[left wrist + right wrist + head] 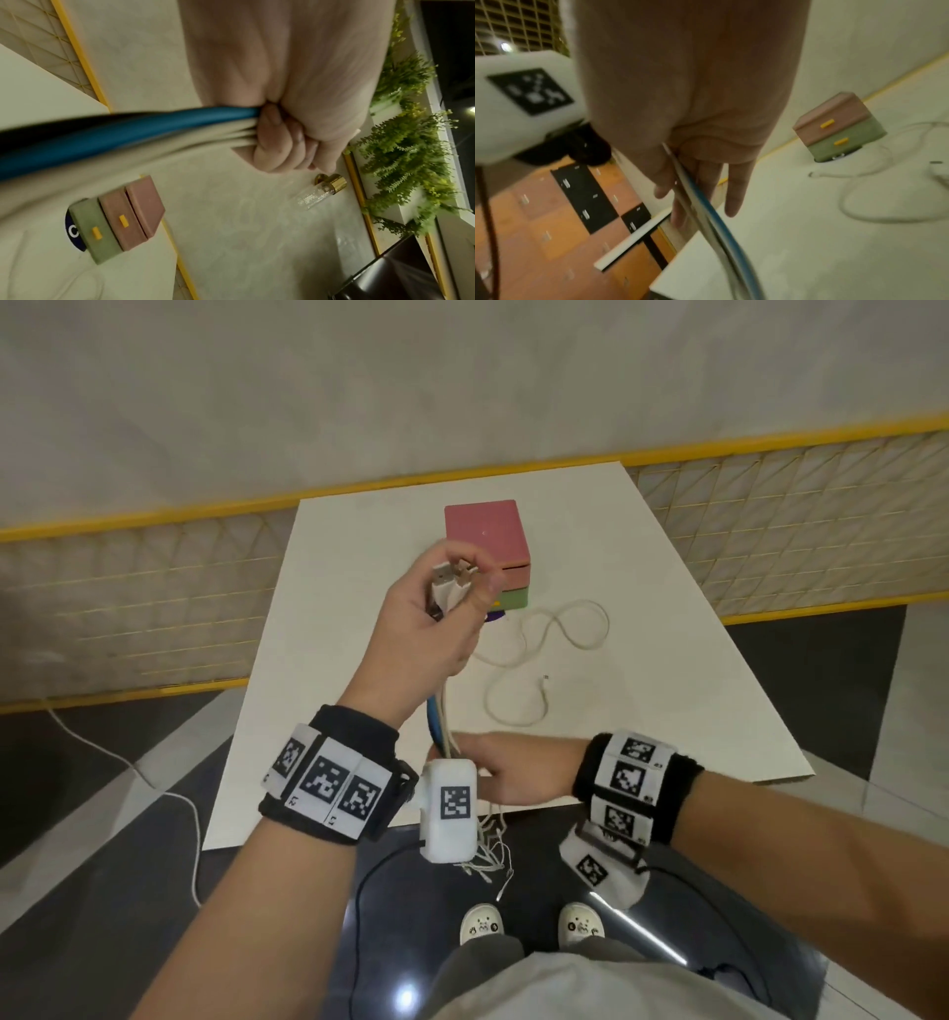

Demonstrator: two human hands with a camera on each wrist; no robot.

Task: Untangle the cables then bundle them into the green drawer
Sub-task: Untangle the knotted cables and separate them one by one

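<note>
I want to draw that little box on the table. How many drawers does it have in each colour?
Pink drawer: 1
Green drawer: 1
Total: 2 drawers

Matt plastic drawer box (pixel 487 541) on a smooth matt white table (pixel 667 670); smooth rubbery cables (pixel 544 654).

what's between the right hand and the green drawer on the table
In the head view, one loose white cable lies looped on the white table between the right hand and the green drawer.
</note>
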